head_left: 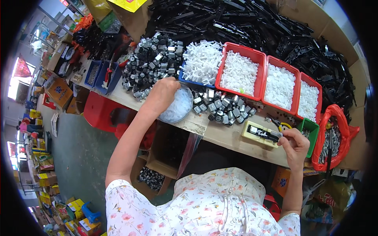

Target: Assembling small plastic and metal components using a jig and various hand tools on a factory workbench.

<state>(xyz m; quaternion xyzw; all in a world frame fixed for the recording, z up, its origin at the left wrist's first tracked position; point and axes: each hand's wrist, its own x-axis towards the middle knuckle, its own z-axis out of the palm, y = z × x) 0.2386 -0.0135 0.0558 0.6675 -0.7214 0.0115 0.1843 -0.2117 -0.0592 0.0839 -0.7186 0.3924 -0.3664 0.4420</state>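
Observation:
My left hand (163,93) is at the rim of a round bowl (190,108) that holds translucent whitish pieces (176,107). Its fingers are curled together, and what they may hold is hidden. On the right, my right hand (296,145) pinches a small greyish translucent piece (278,134) between thumb and finger. This piece is at the right end of a black part (267,135) lying in a cream rectangular holder (247,134) on the table. A white and silvery block shows at the left of the holder.
Small silver-and-black motors (225,107) are heaped by the bowl. Red trays (263,74) of white parts line the back, before piled black plastic parts (252,23). Yellow-handled pliers (284,126), a green bin (314,137) and a red bag (340,129) are near my right hand.

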